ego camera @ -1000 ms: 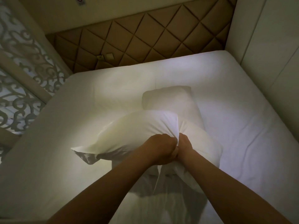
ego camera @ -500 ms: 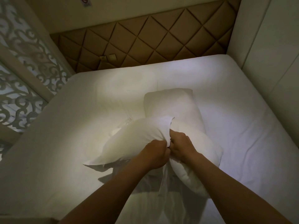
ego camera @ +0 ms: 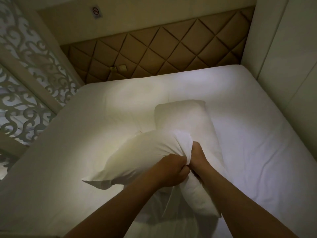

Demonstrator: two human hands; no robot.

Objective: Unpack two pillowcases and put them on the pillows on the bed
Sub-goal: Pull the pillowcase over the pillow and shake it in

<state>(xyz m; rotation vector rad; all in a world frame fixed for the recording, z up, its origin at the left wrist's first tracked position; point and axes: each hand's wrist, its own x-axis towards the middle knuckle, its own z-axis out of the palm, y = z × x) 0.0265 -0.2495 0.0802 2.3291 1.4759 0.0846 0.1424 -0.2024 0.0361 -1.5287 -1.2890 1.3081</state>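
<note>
- On the bed [ego camera: 257,134], near its middle: soft, light, bulky pillow [ego camera: 137,157], likely squashy, partly sleeved
- Thin, limp pillowcase [ego camera: 181,140]; best taken at the open hem
- Left hand [ego camera: 171,167] grip clenched on bunched pillowcase; right hand [ego camera: 197,157] fingers buried in folds, grip impossible to tell

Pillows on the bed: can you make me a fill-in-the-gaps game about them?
1. The left hand grips the white cloth pillowcase with curled ____.
2. The second plump white pillow lies on the white-sheeted ____.
3. The padded brown headboard has a ____ pattern.
Missing words: fingers; bed; diamond.
</note>
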